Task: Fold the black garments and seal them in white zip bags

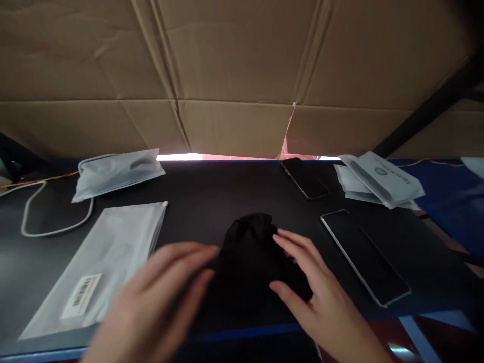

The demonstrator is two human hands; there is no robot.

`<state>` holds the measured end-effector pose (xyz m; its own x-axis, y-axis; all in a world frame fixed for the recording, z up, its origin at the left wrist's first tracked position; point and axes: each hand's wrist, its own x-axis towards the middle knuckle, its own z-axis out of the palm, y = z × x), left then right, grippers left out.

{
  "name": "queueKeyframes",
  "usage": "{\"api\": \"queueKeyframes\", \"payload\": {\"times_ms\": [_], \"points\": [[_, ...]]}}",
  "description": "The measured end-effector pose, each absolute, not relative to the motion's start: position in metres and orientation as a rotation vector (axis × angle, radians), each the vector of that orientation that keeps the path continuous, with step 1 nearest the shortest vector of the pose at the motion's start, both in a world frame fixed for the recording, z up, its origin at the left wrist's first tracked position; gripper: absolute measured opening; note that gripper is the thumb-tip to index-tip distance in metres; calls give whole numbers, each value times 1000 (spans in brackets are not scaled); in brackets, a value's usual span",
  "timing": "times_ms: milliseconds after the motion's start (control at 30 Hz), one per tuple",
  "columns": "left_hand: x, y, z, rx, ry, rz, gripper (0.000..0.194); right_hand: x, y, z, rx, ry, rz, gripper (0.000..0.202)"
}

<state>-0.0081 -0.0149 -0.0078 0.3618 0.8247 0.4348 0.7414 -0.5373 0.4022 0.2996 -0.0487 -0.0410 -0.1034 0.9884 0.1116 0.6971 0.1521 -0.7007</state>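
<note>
A dark, soft bundle that looks like a black cloth pouch point(247, 262) sits upright on the black table in front of me. Its folds gather at the top, and the dark fabric hides what, if anything, is inside. Just at its left side is my left hand point(162, 287), blurred by motion, with fingers stretched out and thumb apart. On the right, my right hand point(313, 287) rests its spread fingertips against or very near the fabric. Neither hand is closed round the pouch.
A frosted zip bag with a barcode label point(81, 296) lies left, with another frosted bag point(119, 174) and a white cable point(56, 233) behind. Right are a black phone point(304, 178), a larger phone-like slab point(365, 257) and stacked printed pouches point(381, 176). Cardboard point(234, 75) walls the back.
</note>
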Motion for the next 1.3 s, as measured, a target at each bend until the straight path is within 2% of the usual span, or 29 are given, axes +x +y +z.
{"api": "queueKeyframes", "payload": {"times_ms": [67, 167, 333, 400, 467, 533, 633, 767, 900, 1000, 1100, 1200, 1300], "points": [[38, -17, -5, 2533, 1230, 933, 28, 307, -49, -40, -1567, -1897, 676, 57], [72, -15, -13, 2573, 1196, 891, 26, 314, -50, -45, -1568, -1887, 644, 45], [80, -16, -33, 2677, 1232, 732, 55, 310, -50, -56, -1584, -1961, 536, 35], [82, -20, -36, 2709, 1253, 739, 60, 309, -50, -57, -1589, -1949, 508, 33], [83, -24, -36, 2714, 1257, 766, 48, 309, -49, -58, -1589, -1916, 509, 30], [81, -24, -33, 2660, 1225, 851, 28, 309, -49, -58, -1594, -1890, 505, 26], [68, -21, -24, 2463, 1229, 1053, 24, 309, -49, -59, -1599, -1874, 463, 23], [26, -15, -12, 2240, 1586, 1220, 7, 315, -50, -61, -1635, -1879, 366, 21], [-18, -13, -10, 2203, 1904, 1123, 13, 331, -50, -60, -1706, -1898, 294, 20], [-24, -16, -13, 2224, 1969, 1072, 12, 340, -51, -56, -1748, -1874, 372, 21], [-4, -21, -18, 2356, 1784, 1097, 18, 341, -51, -51, -1749, -1833, 427, 23], [21, -20, -23, 2515, 1569, 923, 31, 338, -49, -49, -1737, -1846, 429, 27], [22, -16, -24, 2517, 1494, 797, 24, 338, -48, -50, -1720, -1918, 382, 30]]}}
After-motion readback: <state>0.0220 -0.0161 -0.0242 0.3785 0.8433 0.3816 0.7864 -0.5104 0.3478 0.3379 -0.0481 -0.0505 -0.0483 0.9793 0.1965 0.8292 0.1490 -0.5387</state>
